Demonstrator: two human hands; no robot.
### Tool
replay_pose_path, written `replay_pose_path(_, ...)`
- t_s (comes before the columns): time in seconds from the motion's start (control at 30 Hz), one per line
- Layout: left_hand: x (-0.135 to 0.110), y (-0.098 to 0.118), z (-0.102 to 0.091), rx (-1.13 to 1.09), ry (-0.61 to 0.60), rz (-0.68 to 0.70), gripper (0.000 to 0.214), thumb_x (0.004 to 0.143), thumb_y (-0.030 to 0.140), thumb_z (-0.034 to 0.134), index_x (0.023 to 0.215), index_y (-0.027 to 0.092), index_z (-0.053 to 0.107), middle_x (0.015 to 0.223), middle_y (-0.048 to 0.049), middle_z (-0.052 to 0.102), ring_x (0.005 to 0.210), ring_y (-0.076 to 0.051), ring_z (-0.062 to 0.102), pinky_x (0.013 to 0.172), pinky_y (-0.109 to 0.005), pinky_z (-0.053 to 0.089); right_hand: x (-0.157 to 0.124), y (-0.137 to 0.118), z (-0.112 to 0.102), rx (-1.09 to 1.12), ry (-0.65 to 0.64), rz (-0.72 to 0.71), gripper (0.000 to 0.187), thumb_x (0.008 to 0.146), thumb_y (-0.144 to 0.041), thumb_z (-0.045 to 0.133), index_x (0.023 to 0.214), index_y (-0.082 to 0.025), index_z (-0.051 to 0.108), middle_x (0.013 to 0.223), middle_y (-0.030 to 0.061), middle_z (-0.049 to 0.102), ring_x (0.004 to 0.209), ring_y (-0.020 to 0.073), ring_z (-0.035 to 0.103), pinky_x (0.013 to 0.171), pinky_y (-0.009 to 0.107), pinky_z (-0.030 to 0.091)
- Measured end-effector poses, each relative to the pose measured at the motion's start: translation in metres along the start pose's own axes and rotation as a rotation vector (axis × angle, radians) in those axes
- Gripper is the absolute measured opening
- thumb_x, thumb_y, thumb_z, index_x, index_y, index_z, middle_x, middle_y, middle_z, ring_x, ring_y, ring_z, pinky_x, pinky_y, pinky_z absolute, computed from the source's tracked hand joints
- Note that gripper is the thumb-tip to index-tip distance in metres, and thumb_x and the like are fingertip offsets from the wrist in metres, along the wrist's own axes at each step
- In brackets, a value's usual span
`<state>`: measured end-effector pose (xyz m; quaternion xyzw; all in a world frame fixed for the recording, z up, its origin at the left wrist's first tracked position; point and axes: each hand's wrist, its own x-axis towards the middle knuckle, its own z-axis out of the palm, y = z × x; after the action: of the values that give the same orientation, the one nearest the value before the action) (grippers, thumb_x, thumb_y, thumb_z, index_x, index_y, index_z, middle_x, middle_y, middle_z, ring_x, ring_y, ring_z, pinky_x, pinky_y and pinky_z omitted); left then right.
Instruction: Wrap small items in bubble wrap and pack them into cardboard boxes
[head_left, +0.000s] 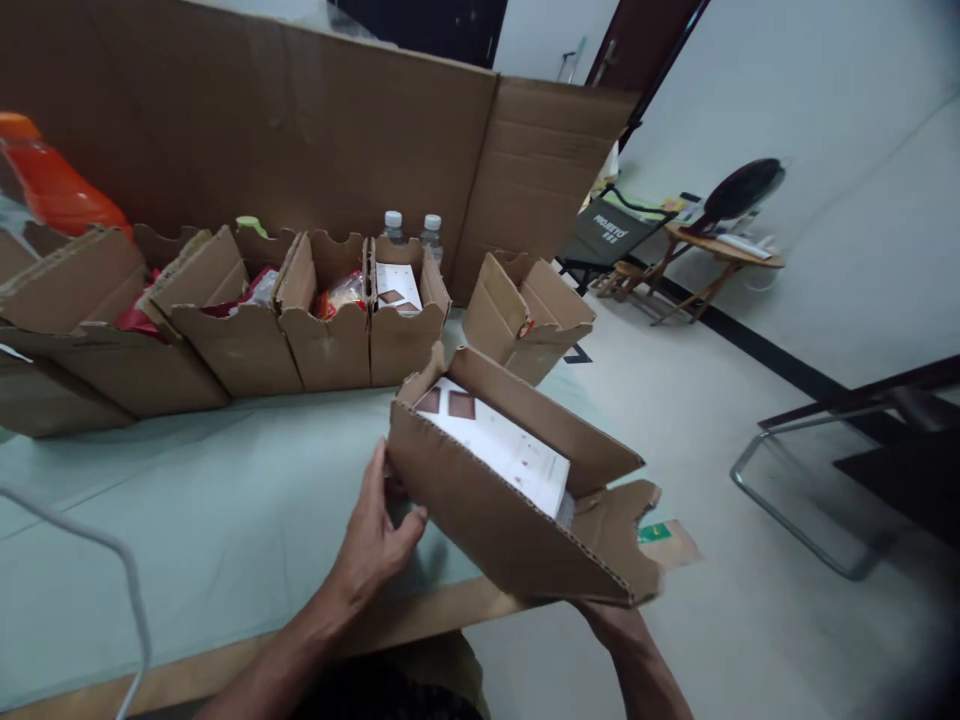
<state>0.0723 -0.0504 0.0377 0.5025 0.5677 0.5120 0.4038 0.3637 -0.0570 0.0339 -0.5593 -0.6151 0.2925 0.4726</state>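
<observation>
Over the table's front edge, an open-topped cardboard box (pixel 517 500) is held at a tilt, its right end nearer to me. Inside it lies a white carton with brown squares (pixel 499 445), and something clear shows beside the carton's right end. My left hand (pixel 382 530) grips the box's left end, thumb in front and fingers partly hidden behind the corner. Beneath the right end is my right hand (pixel 611 622), bearing the box from below; its fingers are out of sight.
Several cardboard boxes (pixel 409 345) line the back of the table (pixel 285 480), holding packets and a similar white carton. One box (pixel 525 315) stands apart at right. Behind them rises a cardboard wall (pixel 337 130). A grey cable (pixel 124 560) crosses the left side. A metal-framed chair (pixel 780 560) is at right.
</observation>
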Motion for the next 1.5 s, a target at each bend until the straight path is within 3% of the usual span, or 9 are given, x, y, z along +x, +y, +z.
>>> replay_pose_path(0.13,0.008,-0.003,0.036,0.01,-0.144,0.098,0.094,0.087,0.045,0.064,0.163,0.019,0.016,0.17,-0.0212,0.017,0.154,-0.04,0.024,0.12,-0.06,0.031,0.003,-0.006,0.008,0.051,0.006,0.125,0.053,0.065,-0.063,0.084,0.097,-0.024,0.068,0.086,0.0088,0.078,0.08,0.0328,0.075,0.07,0.047,0.066)
replay_pose_path(0.2,0.009,0.0,0.046,0.02,-0.199,0.105,0.088,0.09,0.047,0.061,0.162,0.019,0.018,0.172,-0.0192,0.014,0.159,-0.038,0.012,0.125,-0.062,0.021,0.011,-0.009,0.017,0.09,0.009,0.148,0.054,0.068,-0.06,0.083,0.104,-0.023,0.067,0.094,0.0103,0.079,0.086,0.0332,0.076,0.075,0.048,0.065)
replay_pose_path(0.3,0.016,0.008,0.056,0.006,-0.229,0.104,0.085,0.094,0.05,0.058,0.163,0.019,0.019,0.173,-0.0183,0.013,0.16,-0.036,0.008,0.128,-0.06,0.015,0.026,-0.01,0.024,0.163,-0.039,0.121,0.053,0.073,-0.055,0.083,0.11,-0.023,0.064,0.103,0.0108,0.078,0.092,0.03,0.075,0.08,0.043,0.064)
replay_pose_path(0.53,0.026,0.01,0.062,-0.005,-0.262,0.2,0.084,0.095,0.06,0.057,0.163,0.023,0.024,0.174,-0.0147,0.014,0.16,-0.035,0.01,0.129,-0.06,0.011,0.044,0.004,0.016,0.2,-0.084,0.072,0.049,0.078,-0.054,0.082,0.109,-0.024,0.059,0.103,0.0078,0.075,0.089,0.0241,0.074,0.078,0.04,0.063)
replay_pose_path(0.77,0.034,-0.004,0.058,-0.006,-0.364,0.251,0.111,0.078,0.064,0.075,0.165,0.024,0.018,0.174,-0.0175,0.009,0.159,-0.041,0.009,0.126,-0.067,0.012,0.045,-0.005,0.031,0.025,0.02,0.087,0.041,0.082,-0.05,0.077,0.107,-0.023,0.059,0.099,0.0066,0.072,0.079,0.0222,0.073,0.065,0.035,0.063)
replay_pose_path(0.93,0.043,-0.006,0.057,0.023,-0.285,0.289,0.091,0.088,0.047,0.069,0.163,0.022,0.024,0.172,-0.0179,0.02,0.159,-0.037,0.018,0.127,-0.061,0.017,0.05,-0.011,0.041,-0.07,0.044,0.082,0.042,0.083,-0.052,0.074,0.109,-0.022,0.059,0.099,0.0071,0.072,0.077,0.0232,0.073,0.058,0.033,0.06)
replay_pose_path(1.17,0.045,-0.005,0.058,0.016,-0.191,0.301,0.07,0.094,0.038,0.063,0.157,0.025,0.037,0.166,-0.0132,0.037,0.156,-0.032,0.028,0.128,-0.058,0.022,0.065,-0.023,0.046,-0.106,0.015,0.101,0.048,0.081,-0.053,0.074,0.112,-0.02,0.058,0.097,0.0073,0.071,0.073,0.0228,0.073,0.056,0.033,0.06)
replay_pose_path(1.5,0.046,-0.006,0.058,0.004,-0.169,0.333,0.063,0.096,0.027,0.057,0.157,0.027,0.04,0.166,-0.0108,0.037,0.155,-0.03,0.031,0.128,-0.057,0.025,0.068,-0.023,0.051,-0.164,0.023,0.075,0.041,0.082,-0.05,0.07,0.107,-0.02,0.057,0.092,0.0061,0.071,0.07,0.0235,0.074,0.053,0.032,0.056)
